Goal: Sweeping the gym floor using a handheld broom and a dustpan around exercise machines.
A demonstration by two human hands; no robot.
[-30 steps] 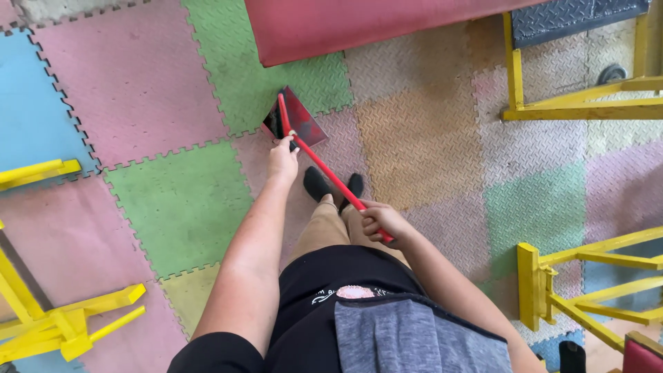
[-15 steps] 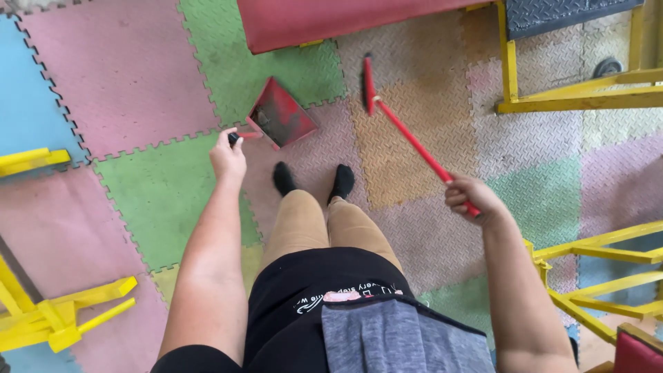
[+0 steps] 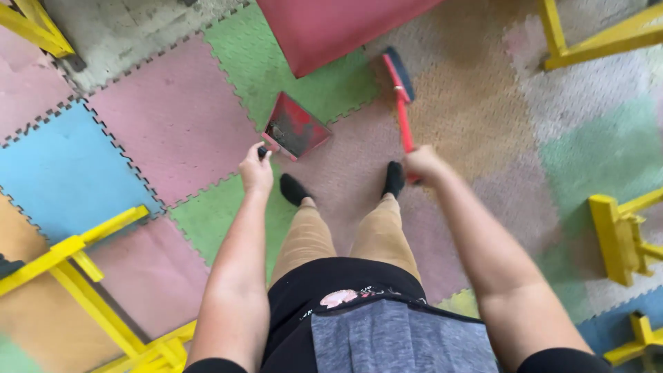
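Observation:
My left hand (image 3: 256,170) grips the black-tipped handle of a red dustpan (image 3: 295,128) that rests on the foam floor mats ahead of my feet. My right hand (image 3: 423,164) holds the red stick of a broom (image 3: 400,100); its dark brush head sits on the mats near the edge of a red padded bench (image 3: 331,24). The broom stands a little to the right of the dustpan, not touching it. My black-socked feet (image 3: 297,190) stand between the two hands.
Interlocking foam mats in pink, green, blue and orange (image 3: 173,117) cover the floor, with bare concrete (image 3: 131,34) at the top left. Yellow metal frames stand at lower left (image 3: 90,276), top right (image 3: 594,34) and right (image 3: 615,235).
The broom left the dustpan and swung out to the right, then came back closer to it. My view turned left. The dustpan stays held by my left hand.

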